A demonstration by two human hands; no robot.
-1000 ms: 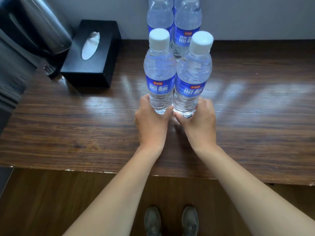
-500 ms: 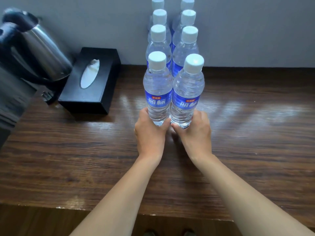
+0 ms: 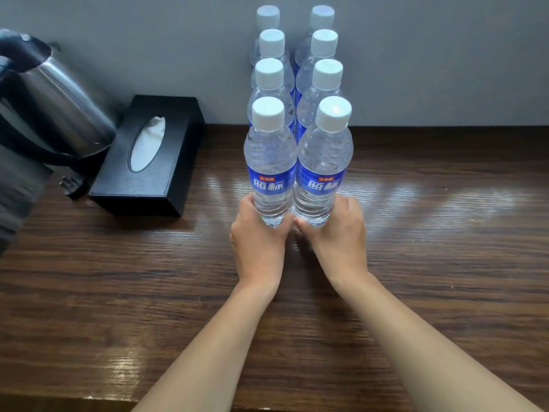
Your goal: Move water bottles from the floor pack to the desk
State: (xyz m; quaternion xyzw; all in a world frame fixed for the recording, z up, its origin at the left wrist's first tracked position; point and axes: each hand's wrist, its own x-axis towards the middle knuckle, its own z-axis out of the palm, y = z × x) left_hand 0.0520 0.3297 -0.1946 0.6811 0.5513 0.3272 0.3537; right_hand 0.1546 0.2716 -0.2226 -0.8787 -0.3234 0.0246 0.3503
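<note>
My left hand (image 3: 258, 248) grips the base of one bottle (image 3: 269, 162) and my right hand (image 3: 338, 242) grips another bottle (image 3: 323, 162), both upright near the middle of the desk (image 3: 445, 263). Six bottles (image 3: 325, 81) stand behind toward the back edge. The floor pack is not visible, so I cannot tell how many remain.

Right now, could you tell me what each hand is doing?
Left hand: grips the front-left bottle.
Right hand: grips the front-right bottle.
</note>
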